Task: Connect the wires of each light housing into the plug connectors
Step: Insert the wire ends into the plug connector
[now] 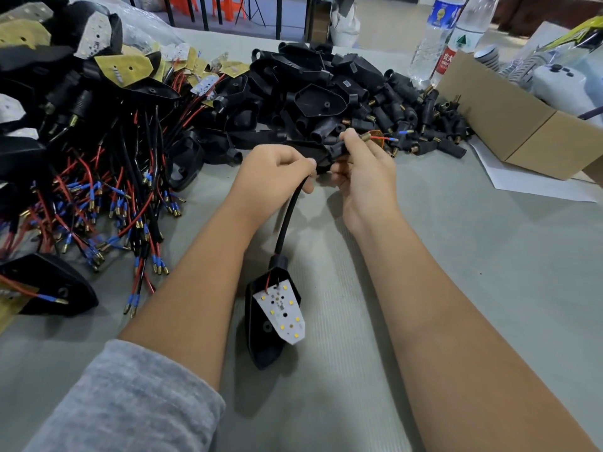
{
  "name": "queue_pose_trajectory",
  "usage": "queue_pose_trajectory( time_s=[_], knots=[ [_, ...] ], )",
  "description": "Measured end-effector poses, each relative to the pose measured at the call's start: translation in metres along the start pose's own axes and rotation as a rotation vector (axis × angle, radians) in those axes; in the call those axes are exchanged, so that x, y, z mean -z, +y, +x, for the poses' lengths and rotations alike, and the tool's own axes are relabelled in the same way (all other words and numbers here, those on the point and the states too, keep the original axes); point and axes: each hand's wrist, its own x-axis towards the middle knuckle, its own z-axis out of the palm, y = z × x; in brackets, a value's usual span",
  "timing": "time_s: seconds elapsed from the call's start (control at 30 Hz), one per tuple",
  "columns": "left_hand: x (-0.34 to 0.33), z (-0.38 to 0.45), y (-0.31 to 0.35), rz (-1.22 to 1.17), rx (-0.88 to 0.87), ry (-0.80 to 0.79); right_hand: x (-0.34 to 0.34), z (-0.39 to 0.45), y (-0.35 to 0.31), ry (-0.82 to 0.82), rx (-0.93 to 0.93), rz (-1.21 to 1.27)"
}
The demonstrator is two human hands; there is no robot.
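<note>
A: Where's the light housing (pixel 272 324) just now?
B: Hanging low between the forearms, its white LED board (pixel 283 309) facing up, near the grey surface (pixel 456 288); whether it touches I cannot tell. Its black sleeved cable (pixel 288 216) curves up into the left hand (pixel 274 172), which is closed round it.
A: And the right hand (pixel 362 168)?
B: Pinched shut on a black plug connector (pixel 336 148), with the red wire (pixel 380 138) and its blue-sleeved tip poking out past the brass end.
A: How will it handle?
B: Light, I'd judge. The cable looks bendy, the thin wires floppy, the LED board fragile. Better to grip the cable just beside the connector, not the board.
A: Around it?
B: Finished wired housings (pixel 98 190) heaped left, loose connectors (pixel 421 125) beyond, a cardboard box (pixel 509 125) right.
</note>
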Motion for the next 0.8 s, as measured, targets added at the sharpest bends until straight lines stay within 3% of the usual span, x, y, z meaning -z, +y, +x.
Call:
queue_pose_trajectory(
  time_s=[0.8],
  knots=[
    [-0.0002, 0.0018, -0.0061, -0.019, -0.089, -0.032, 0.0012, -0.0001, 0.0012, -0.135, 0.037, -0.229]
  ],
)
